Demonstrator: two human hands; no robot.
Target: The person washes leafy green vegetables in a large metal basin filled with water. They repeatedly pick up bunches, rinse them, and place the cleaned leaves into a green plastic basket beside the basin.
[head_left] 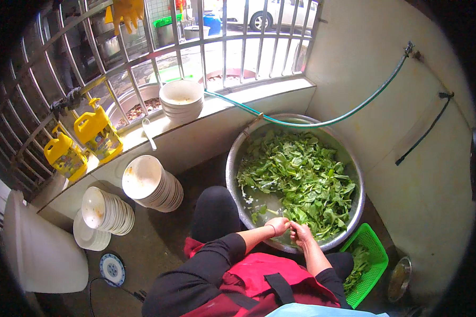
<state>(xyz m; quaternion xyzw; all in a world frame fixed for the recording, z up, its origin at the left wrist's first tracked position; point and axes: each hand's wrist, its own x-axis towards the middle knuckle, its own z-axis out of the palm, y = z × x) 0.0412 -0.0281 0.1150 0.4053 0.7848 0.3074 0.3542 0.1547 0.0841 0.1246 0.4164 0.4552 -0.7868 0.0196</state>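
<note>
A large round metal basin (231, 174) stands before me, heaped with wet leafy greens (297, 170). Water shows in its left and front part, where small pale bits float near some loose leaves. My left hand (278, 226) and my right hand (300, 233) meet over the basin's near side, just inside the rim. Fingers of both hands are curled and close to touching. Whatever may be between them is too small to make out. Beside my right knee, a green plastic basket (375, 263) holds more greens (358, 263).
A hose (353, 117) hangs across the basin's far rim from a wall tap (409, 46). Stacked bowls (142, 178) and stacked dishes (99, 210) stand on the floor at left. Yellow pump jugs (99, 130) and more bowls (181, 99) line the sill below metal bars.
</note>
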